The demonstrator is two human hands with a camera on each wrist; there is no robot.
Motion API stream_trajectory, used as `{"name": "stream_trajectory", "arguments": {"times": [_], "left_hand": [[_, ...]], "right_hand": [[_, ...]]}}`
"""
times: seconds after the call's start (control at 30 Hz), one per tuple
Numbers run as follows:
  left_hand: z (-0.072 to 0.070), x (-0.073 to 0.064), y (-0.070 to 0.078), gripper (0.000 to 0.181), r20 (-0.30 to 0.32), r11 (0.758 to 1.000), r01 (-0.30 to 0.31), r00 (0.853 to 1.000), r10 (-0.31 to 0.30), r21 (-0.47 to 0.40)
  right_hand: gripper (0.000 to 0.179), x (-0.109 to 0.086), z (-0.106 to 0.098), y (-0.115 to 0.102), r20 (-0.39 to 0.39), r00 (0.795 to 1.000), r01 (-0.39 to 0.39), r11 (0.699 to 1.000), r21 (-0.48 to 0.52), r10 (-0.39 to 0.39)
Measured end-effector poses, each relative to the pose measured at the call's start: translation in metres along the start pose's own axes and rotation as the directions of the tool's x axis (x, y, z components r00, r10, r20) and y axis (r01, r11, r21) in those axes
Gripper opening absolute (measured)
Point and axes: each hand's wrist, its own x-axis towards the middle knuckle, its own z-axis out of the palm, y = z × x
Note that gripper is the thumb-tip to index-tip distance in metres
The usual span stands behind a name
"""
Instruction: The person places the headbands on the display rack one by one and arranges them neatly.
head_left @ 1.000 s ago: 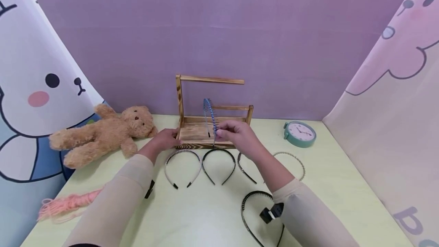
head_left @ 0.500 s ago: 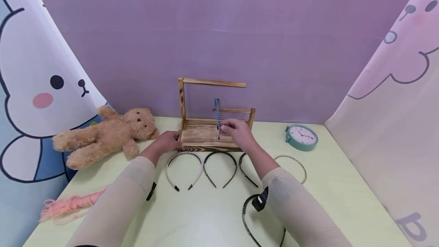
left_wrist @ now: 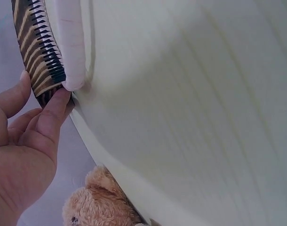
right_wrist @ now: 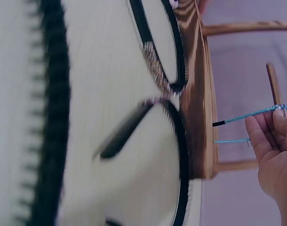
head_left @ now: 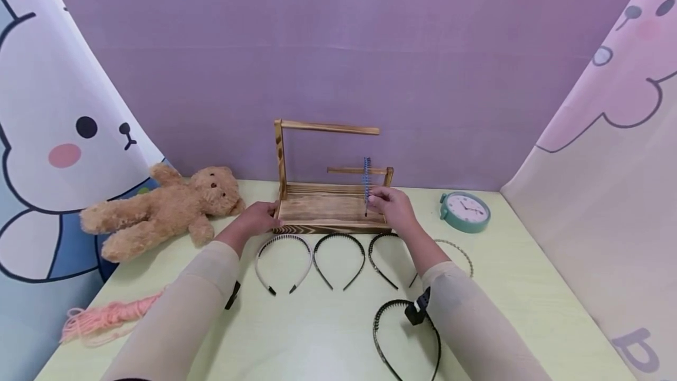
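Observation:
My right hand [head_left: 392,207] pinches a blue toothed headband [head_left: 367,178] between thumb and fingers. It stands upright at the right side of the wooden rack [head_left: 317,207], overlapping the short lower bar [head_left: 346,170] in the head view. In the right wrist view, the thin blue legs [right_wrist: 247,115] of the headband reach past the fingertips toward the rack's base; one leg ends in a black tip. My left hand [head_left: 256,218] grips the left end of the rack's base. Thumb and fingers hold that patterned wood edge [left_wrist: 30,52] in the left wrist view.
Before the rack lie a white headband [head_left: 257,266], black headbands [head_left: 338,236] and a beaded one [head_left: 460,247], partly behind the right arm. Another black headband [head_left: 376,334] is nearer. A teddy bear [head_left: 174,207] and pink yarn [head_left: 113,314] lie left, a green clock [head_left: 465,211] right.
My right hand has carried the blue headband rightward, from the rack's middle to its right end above the base, and the band has turned edge-on. The left hand keeps its grip on the rack.

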Motion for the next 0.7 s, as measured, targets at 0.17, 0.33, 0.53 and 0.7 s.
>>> {"name": "stream_trajectory", "arguments": {"times": [0.17, 0.33, 0.53, 0.7], "left_hand": [[0.0, 0.0, 0.0, 0.07, 0.003, 1.0, 0.009, 1.0, -0.009, -0.002], [0.0, 0.0, -0.001, 0.07, 0.006, 1.0, 0.019, 1.0, -0.019, 0.006], [0.0, 0.002, -0.002, 0.072, 0.004, 1.0, 0.014, 1.0, -0.014, 0.019], [0.001, 0.004, -0.004, 0.072, 0.005, 1.0, 0.012, 1.0, -0.012, 0.02]], "right_hand": [[0.028, -0.002, -0.016, 0.009, -0.024, 0.999, -0.028, 1.0, -0.015, 0.027], [0.03, -0.002, -0.026, 0.016, -0.031, 0.999, -0.039, 0.999, -0.011, 0.039], [0.028, -0.004, -0.032, 0.019, -0.027, 0.999, -0.033, 0.997, -0.076, 0.031], [0.027, -0.005, -0.035, 0.024, -0.022, 0.999, -0.04, 0.987, -0.157, 0.037]]}}
